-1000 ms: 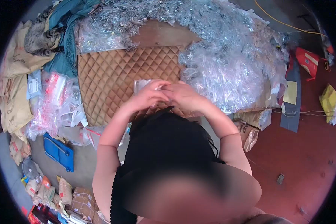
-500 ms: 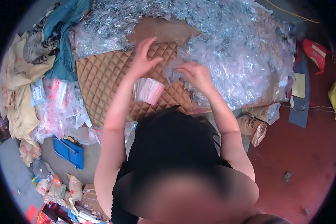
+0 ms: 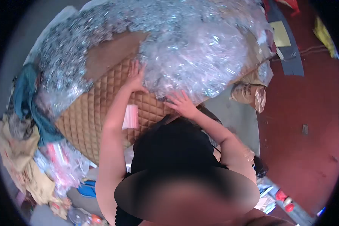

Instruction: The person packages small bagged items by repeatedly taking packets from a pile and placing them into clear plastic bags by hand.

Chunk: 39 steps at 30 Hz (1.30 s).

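My left hand (image 3: 136, 78) is open at the left edge of a heap of clear plastic packets (image 3: 203, 56), over a brown quilted mat (image 3: 88, 118). Its fingers point away from me and hold nothing I can see. At the heap's near edge is my right hand (image 3: 182, 105), fingers spread, also open; whether it presses on the packets is unclear. Between my left forearm and my body lies a small stack of pink-and-white slips or bags (image 3: 131, 116) on the mat, partly behind the forearm.
Small shiny packets (image 3: 64, 64) cover the far and left sides of the table around a bare brown board (image 3: 115, 54). Teal cloth (image 3: 45, 124) and bagged pink-and-white goods (image 3: 62, 162) lie at left. A brown paper bag (image 3: 248, 96) stands at right by the red floor (image 3: 301, 150).
The whole view has turned and shifted. My right hand, earlier pinching a clear plastic packet, now has its fingers spread at the heap's near edge. My left hand has come closer to the heap.
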### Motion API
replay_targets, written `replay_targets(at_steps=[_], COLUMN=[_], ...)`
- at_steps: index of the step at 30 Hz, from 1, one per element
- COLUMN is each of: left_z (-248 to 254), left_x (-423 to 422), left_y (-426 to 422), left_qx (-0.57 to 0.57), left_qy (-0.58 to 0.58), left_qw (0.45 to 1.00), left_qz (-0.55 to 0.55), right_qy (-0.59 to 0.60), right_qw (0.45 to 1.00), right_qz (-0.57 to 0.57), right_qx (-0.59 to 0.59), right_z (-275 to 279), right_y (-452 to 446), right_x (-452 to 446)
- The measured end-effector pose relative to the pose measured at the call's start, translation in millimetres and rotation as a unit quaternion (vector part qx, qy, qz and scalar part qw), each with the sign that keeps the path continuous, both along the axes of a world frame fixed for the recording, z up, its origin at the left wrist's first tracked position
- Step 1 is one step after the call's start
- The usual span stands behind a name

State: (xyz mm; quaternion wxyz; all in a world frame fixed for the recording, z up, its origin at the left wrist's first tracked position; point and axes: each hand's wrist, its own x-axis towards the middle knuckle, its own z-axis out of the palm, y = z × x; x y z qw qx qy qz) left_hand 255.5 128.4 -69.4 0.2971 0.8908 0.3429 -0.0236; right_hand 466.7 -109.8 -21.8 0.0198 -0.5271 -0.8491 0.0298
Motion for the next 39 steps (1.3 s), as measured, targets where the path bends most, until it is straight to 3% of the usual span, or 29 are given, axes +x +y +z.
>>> replay_targets(at_steps=[3,5,6,11,13,14,16,17,19,21,23,25,27,37,39], left_z=[-3,1,-1,-2,-2,-2,-3,-4,-5,-6,-9,-12,-14,-28,-32], left_x=[11,26,33,56,62,64,69,72,75,78,82,85,90,124,132], left_y=[-9,-27,-35,-74,-87,-93,-101,-104,-107,-108,-109,-111,-112,-124,-123], left_qx=[-0.008,-0.033,0.01,0.029,0.038,0.04,0.044,0.039,0.034,0.041,0.032,0.025,0.014,0.042,0.074], left_qy=[-0.002,-0.028,-0.077,-0.053,-0.047,-0.042,-0.032,-0.037,-0.035,-0.044,-0.042,-0.042,-0.047,-0.046,-0.042], left_qw=[1.0,0.999,0.997,0.996,0.995,0.993,0.991,0.99,0.989,0.989,0.989,0.989,0.986,0.981,0.981], left_qz=[-0.025,0.016,0.009,0.062,0.082,0.101,0.119,0.128,0.136,0.134,0.138,0.14,0.159,0.185,0.174], right_qy=[0.003,0.015,0.026,0.068,0.146,0.15,0.244,0.248,0.347,0.36,0.405,0.38,0.393,0.34,0.345], right_qw=[0.995,0.995,0.994,0.985,0.943,0.942,0.835,0.833,0.753,0.751,0.714,0.718,0.704,0.736,0.711], right_qz=[-0.082,-0.095,-0.103,-0.16,-0.273,-0.275,-0.482,-0.483,-0.556,-0.552,-0.568,-0.58,-0.582,-0.567,-0.593], right_qx=[0.05,0.036,0.01,0.003,0.124,0.122,0.106,0.105,0.055,0.041,0.06,0.059,0.109,0.145,0.156], right_z=[-38,-45,-45,-48,-46,-45,-47,-50,-64,-76,-81,-86,-91,-97,-101], right_y=[-13,-16,-15,-36,-54,-64,-76,-80,-89,-87,-77,-70,-61,-37,-30], right_x=[15,29,34,57,71,77,83,80,71,61,57,62,70,125,136])
